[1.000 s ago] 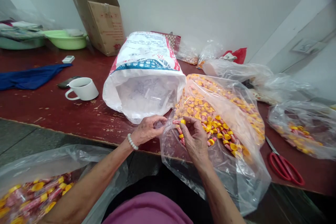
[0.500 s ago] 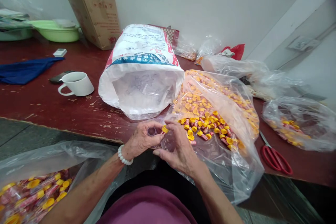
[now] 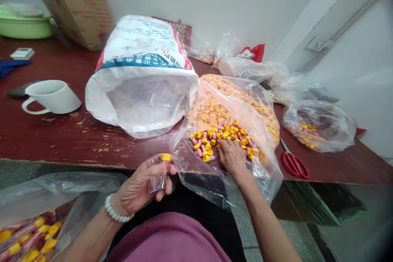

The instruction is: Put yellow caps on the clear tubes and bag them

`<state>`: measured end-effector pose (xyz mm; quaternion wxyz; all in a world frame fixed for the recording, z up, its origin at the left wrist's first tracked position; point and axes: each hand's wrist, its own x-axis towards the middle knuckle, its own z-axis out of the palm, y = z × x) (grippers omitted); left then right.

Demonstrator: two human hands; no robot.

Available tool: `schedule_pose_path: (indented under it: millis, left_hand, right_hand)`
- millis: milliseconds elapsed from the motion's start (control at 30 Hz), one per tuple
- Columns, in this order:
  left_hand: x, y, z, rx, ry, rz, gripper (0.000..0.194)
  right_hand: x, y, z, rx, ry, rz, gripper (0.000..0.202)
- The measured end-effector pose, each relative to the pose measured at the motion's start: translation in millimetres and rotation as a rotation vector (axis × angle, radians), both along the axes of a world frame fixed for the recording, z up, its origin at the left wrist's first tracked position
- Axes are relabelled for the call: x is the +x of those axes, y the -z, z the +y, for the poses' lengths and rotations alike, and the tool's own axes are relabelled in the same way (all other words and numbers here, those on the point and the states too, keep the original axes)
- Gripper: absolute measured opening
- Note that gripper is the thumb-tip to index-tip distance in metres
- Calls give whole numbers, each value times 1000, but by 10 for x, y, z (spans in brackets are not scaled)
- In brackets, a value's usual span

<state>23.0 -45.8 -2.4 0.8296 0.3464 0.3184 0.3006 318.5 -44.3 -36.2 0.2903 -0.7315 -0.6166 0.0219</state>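
Observation:
My left hand (image 3: 147, 180), with a pale bead bracelet at the wrist, is closed around a clear tube (image 3: 164, 176) topped by a yellow cap; red print shows near its top. A second clear tube seems to lie beside it, partly hidden by my fingers. To the right, my right hand (image 3: 231, 155) reaches into a clear plastic bag (image 3: 187, 172) full of small red-and-white pieces with yellow caps (image 3: 207, 147). Its fingers curl down onto the pile; their tips are hidden, so what they hold cannot be made out.
A big white printed sack (image 3: 141, 86) lies with its mouth facing me. White mug (image 3: 59, 98) at left, red-handled scissors (image 3: 294, 163) at right. A smaller bag (image 3: 334, 127) of yellow-capped pieces lies beyond the scissors. At lower left is a bag of yellow-capped tubes (image 3: 30, 233).
My hands have parted: the right one moved from beside the left into the pile of pieces. A yellow cap now sits atop the tube in my left hand. The view has turned right.

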Motion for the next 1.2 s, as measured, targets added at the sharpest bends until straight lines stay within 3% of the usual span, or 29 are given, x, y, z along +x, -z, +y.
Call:
schedule_pose_path:
  millis: [100, 167, 267, 367, 500, 600, 700, 767, 867, 1000, 1100, 1200]
  left_hand:
    - [108, -38, -8, 173, 66, 146, 26]
    - [214, -47, 1, 304, 72, 266, 21]
    - [356, -19, -1, 502, 74, 400, 10]
    - [437, 18, -39, 626, 106, 481, 8]
    - [469, 3, -79, 663, 106, 482, 10]
    - [468, -25, -67, 640, 110, 447, 10]
    - [460, -18, -40, 598, 104, 433, 10]
    - [455, 5, -28, 580, 92, 419, 9]
    - [456, 36, -24, 569, 89, 388, 9]
    - [456, 34, -27, 478, 66, 332, 10]
    - [430, 15, -16, 393, 61, 323, 13]
    - [408, 19, -11, 293, 83, 262, 16]
  right_hand:
    - [-103, -80, -7, 34, 20, 51, 23]
    - [-268, -233, -64, 66, 1, 250, 24]
    - [-625, -493, -227, 115, -146, 749, 23]
    - [-980, -614, -387, 110, -295, 894, 16]
    - [-1164, -567, -492, 80, -354, 656, 10]
    - [-1113, -563, -527, 110, -453, 431, 9]
    - [-1048, -593, -543, 156, -443, 306, 18]
    - [-1036, -592, -546, 127, -443, 264, 25]
    - [-1046, -560, -546, -1, -551, 207, 37]
    - [-1020, -542, -550, -55, -568, 335, 34]
    - [-1002, -546, -544, 40, -482, 353, 55]
    - [-1069, -486, -527, 74, -532, 175, 89]
